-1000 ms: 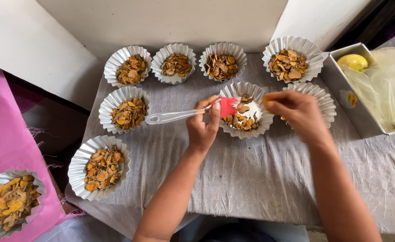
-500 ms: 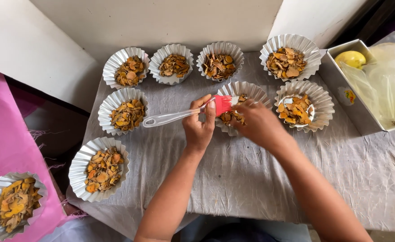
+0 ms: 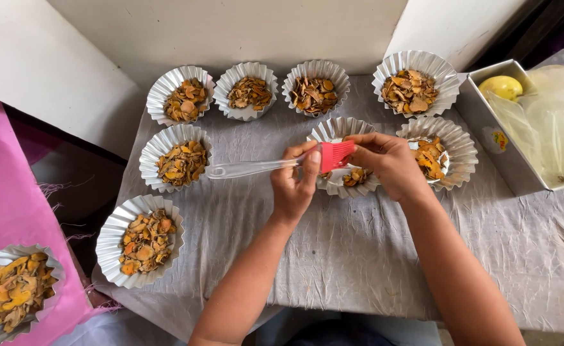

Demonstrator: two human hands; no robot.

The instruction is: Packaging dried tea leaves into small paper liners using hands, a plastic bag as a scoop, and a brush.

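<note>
Your left hand (image 3: 295,182) gripped the red-headed brush (image 3: 335,156); right hand (image 3: 387,163) pinched its bristles above the foil cup (image 3: 333,131). Tugging risked tipping chips out.

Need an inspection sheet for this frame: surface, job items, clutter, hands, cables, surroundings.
Surface: table covered with wrinkled grey cloth.
Job's things: pastry brush with clear handle and red bristles, held over a fluted foil cup; dried orange-yellow chips inside it.
Clutter: eight more filled foil cups, one on a pink cloth at the left; metal tin holding a yellow fruit and clear plastic bags.
Hands: left hand grips the brush near its head; right hand pinches the bristles.
Cables: nothing seen.
Surroundings: white wall behind the table; dark gap at the left.
</note>
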